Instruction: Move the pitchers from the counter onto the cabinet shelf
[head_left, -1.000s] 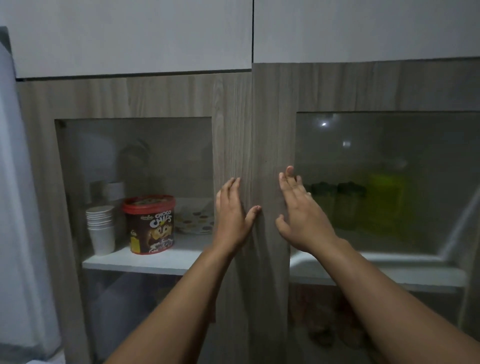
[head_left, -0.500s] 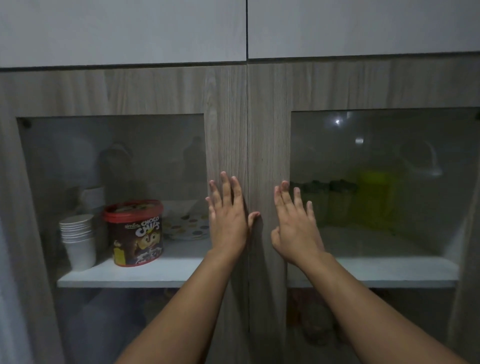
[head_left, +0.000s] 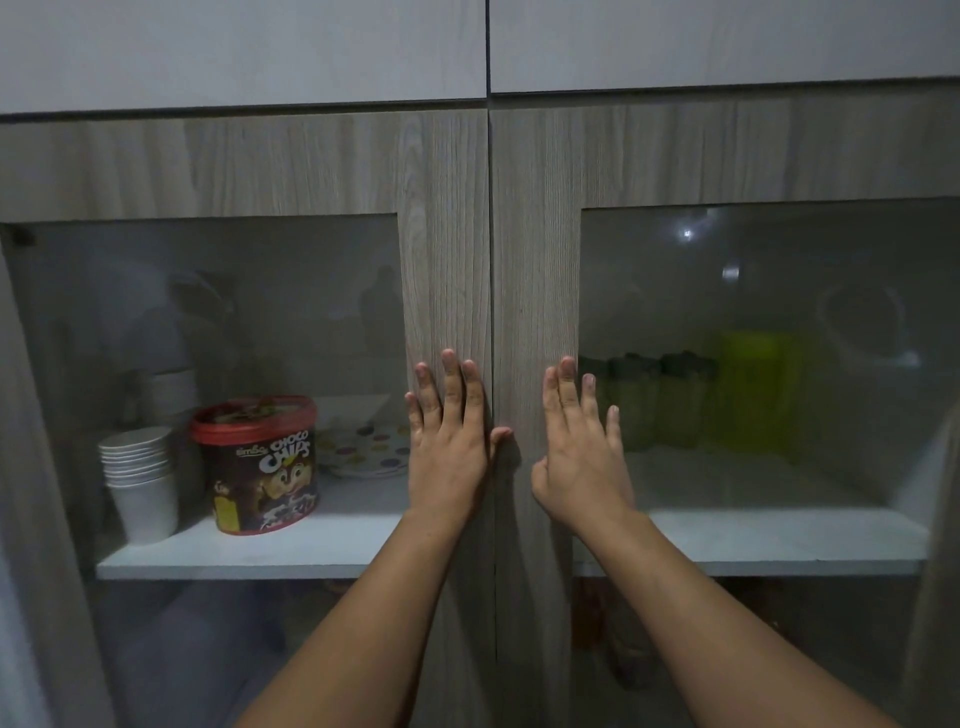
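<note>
Two wood-grain cabinet doors (head_left: 447, 234) with glass panes were seen shut, meeting at a centre seam. The white shelf (head_left: 779, 540) behind the right pane was occupied by blurred green and yellow pitchers (head_left: 691, 395). The left hand (head_left: 449, 447) and right hand (head_left: 579, 457) were pressed flat, fingers extended, nothing held.

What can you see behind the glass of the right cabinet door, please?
Through the right door's glass, green pitchers with dark lids and a yellow-green container stand on the white shelf. Tint blurs details; the right hand covers the leftmost.
</note>
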